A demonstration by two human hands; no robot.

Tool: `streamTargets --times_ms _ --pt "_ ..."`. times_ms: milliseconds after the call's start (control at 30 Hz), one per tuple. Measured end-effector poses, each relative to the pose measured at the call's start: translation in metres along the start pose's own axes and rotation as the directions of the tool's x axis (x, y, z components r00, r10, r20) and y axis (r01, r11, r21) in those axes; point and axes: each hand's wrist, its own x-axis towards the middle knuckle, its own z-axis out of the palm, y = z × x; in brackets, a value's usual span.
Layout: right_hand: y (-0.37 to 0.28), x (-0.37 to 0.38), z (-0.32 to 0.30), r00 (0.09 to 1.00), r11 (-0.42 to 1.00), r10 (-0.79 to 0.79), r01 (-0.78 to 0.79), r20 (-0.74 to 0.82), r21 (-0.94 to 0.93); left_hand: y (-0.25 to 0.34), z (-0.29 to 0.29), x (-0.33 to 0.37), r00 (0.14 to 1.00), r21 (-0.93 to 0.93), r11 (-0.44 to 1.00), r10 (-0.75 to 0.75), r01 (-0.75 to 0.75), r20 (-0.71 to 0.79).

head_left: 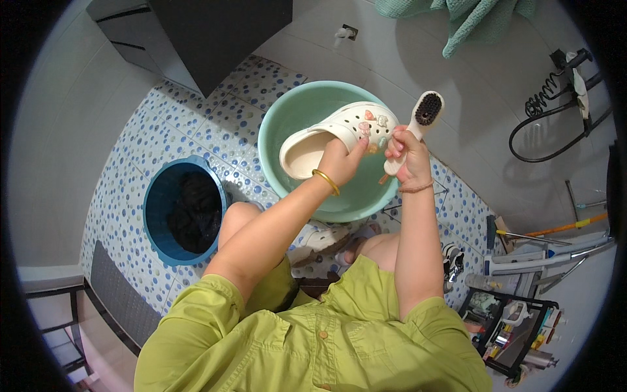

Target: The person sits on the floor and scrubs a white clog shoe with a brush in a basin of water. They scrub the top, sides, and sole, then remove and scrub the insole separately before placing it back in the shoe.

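A: Where do we place the clog?
B: We log the white clog over the green basin, tilted, heel within the left rim, toe beside the right rim as we view it. Whether it touches the basin, we cannot tell.

A: State of the fingers?
B: On the left hand we see the thumb laid along the clog's upper and the fingers tucked into the foot opening, partly hidden, gripping its edge. On the right hand we find the fingers curled closed round the handle of the brush. Contact between right knuckles and toe: we cannot tell.

A: Brush position?
B: We note dark bristles facing up, the head beyond the right rim, the handle's end back over the basin.

A: Room for moving?
B: We see the widest stretch of basin interior on the near side of the clog. Leftward, a strip of spotted floor parts the basin from the blue bucket, which holds dark cloth. The wall runs close behind the far rim.

A: Near edge?
B: Tighter: we find a second white shoe just below that rim, between the legs.
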Motion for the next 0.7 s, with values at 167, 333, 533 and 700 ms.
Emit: streamTargets --times_ms 167,333,533,700 --pt "-0.004 0.0 -0.006 0.996 0.992 -0.089 0.089 -0.008 0.091 0.005 -0.005 0.003 0.997 -0.084 0.995 -0.064 0.061 -0.037" --pt "-0.023 0.008 -0.038 0.865 0.927 -0.333 0.373 -0.376 0.036 -0.014 -0.006 0.015 0.967 -0.377 0.92 -0.184 0.108 -0.174" --pt "-0.028 0.01 -0.056 0.63 0.879 -0.422 0.107 -0.652 -0.465 -0.014 -0.017 0.023 0.935 -0.741 0.632 -0.355 0.226 -0.017" --pt "0.011 -0.007 -0.004 0.883 0.21 -0.465 0.181 0.065 -0.961 -0.019 -0.014 0.026 0.89 -0.822 0.502 -0.456 0.27 0.014"
